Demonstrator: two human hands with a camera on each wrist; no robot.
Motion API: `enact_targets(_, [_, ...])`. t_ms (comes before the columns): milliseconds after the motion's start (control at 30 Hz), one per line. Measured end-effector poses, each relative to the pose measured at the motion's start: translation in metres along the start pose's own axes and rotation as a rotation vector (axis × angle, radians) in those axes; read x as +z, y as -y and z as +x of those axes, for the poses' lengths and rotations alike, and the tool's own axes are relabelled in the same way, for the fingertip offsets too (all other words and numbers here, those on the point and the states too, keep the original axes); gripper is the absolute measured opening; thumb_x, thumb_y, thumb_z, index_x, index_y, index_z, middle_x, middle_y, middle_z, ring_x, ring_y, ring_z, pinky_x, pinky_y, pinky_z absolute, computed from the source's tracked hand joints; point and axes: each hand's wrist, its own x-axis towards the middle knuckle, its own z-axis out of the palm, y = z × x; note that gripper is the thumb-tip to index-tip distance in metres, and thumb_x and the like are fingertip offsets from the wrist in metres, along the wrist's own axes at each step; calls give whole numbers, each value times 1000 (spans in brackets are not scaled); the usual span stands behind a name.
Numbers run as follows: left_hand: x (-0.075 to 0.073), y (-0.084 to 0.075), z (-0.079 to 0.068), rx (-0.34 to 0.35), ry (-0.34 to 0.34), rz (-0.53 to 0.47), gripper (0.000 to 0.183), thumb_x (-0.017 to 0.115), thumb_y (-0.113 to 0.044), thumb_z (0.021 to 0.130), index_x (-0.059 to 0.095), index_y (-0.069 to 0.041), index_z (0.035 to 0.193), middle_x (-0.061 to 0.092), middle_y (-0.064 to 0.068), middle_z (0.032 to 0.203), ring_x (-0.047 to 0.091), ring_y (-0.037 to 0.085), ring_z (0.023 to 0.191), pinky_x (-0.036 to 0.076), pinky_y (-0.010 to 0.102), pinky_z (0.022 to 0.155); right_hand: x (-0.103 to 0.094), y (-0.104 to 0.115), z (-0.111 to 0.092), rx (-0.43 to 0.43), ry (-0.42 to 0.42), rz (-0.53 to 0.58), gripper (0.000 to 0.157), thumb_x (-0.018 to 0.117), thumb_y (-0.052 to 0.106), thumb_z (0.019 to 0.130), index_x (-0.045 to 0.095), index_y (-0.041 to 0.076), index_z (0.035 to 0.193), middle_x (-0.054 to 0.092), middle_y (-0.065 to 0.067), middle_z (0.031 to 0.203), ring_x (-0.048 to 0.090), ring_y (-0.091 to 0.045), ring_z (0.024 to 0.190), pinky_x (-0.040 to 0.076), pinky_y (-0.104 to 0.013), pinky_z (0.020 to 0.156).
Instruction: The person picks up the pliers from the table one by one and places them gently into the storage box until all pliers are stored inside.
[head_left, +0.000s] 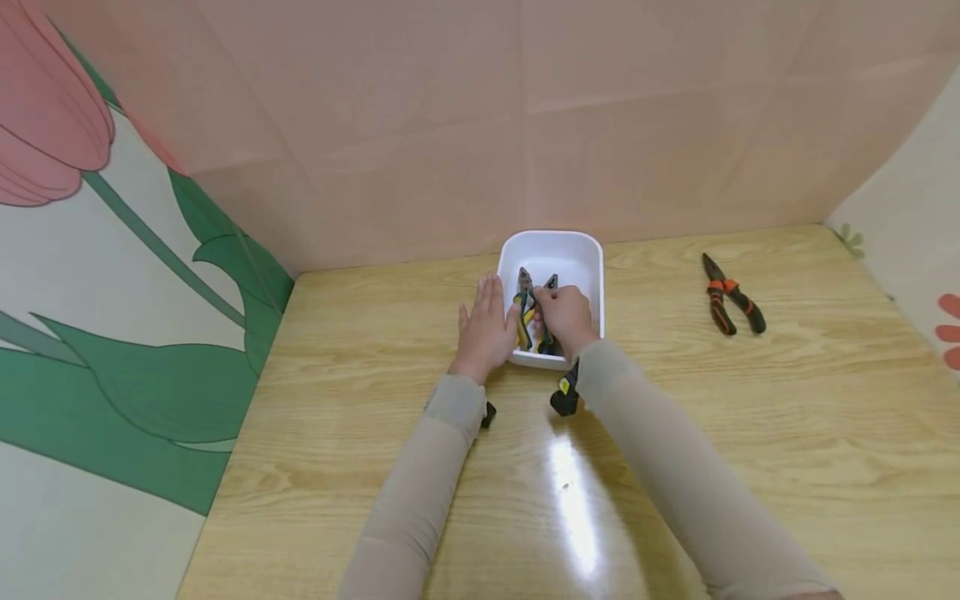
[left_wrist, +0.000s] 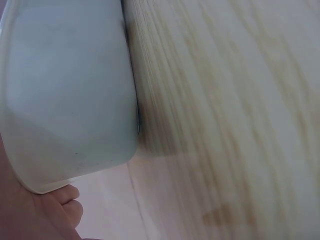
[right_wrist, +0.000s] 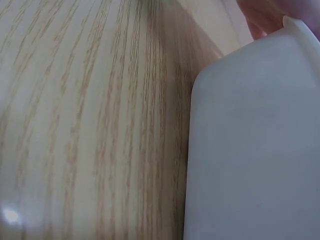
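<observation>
A white plastic bin [head_left: 551, 250] stands on the table, with pliers lying inside it. My left hand [head_left: 483, 329] rests along the bin's left rim, its fingers straight. Reaching in over the near right side, my right hand [head_left: 567, 315] has its fingers curled and pinches a pair of dark-jawed pliers [head_left: 553, 282], part of which is hidden behind it. Just to the left lies another pair of pliers [head_left: 521, 321] with green and yellow handles. In the left wrist view the bin's outer wall [left_wrist: 70, 90] shows close up; the right wrist view shows another outer wall [right_wrist: 255, 135].
Black and orange pliers [head_left: 717, 311] lie slightly spread on the wooden table [head_left: 345, 400], well right of the bin. A pinkish sheet [head_left: 405, 142] rises behind the table's back edge. Walls with flower pictures flank both sides.
</observation>
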Motion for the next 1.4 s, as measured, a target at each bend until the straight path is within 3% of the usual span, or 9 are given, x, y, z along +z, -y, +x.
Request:
enact_targets(200, [-1, 0, -1, 8, -4, -10, 66, 29, -42, 110, 10, -7, 163, 7, 5, 170, 4, 23, 157, 5, 61, 123, 1, 0, 2, -22, -1, -27, 43, 54, 40, 105, 68, 3, 85, 65, -4, 70, 55, -10, 52, 47, -23, 48])
enact_targets(467, [-2, 0, -1, 9, -8, -17, 66, 30, -42, 110, 10, -6, 163, 10, 8, 170, 2, 22, 156, 5, 61, 123, 1, 2, 3, -45, -48, -157, 47, 58, 43, 102, 64, 9, 71, 58, 1, 62, 50, -12, 54, 40, -25, 48])
enact_targets(700, [1, 1, 0, 12, -13, -9, 66, 30, -41, 110, 11, -6, 163, 13, 10, 170, 2, 20, 156, 7, 61, 123, 2, -1, -1, -146, -88, -213, 46, 67, 38, 97, 58, 10, 61, 57, 3, 53, 56, -14, 52, 43, -28, 52])
enact_targets(833, [0, 0, 0, 15, -15, -18, 65, 30, -41, 110, 12, -5, 163, 13, 10, 170, 3, 21, 156, 7, 61, 123, 2, 0, -3, -174, -96, -202, 43, 70, 33, 96, 59, 10, 62, 59, 2, 54, 57, -15, 55, 43, -28, 54])
enact_targets(1400, [1, 0, 1, 13, -15, -17, 65, 32, -38, 110, 12, -5, 163, 13, 11, 169, 4, 22, 156, 8, 61, 123, 2, 0, -3, -152, -70, -215, 39, 67, 35, 98, 63, 7, 71, 62, -2, 58, 58, -15, 52, 44, -28, 50])
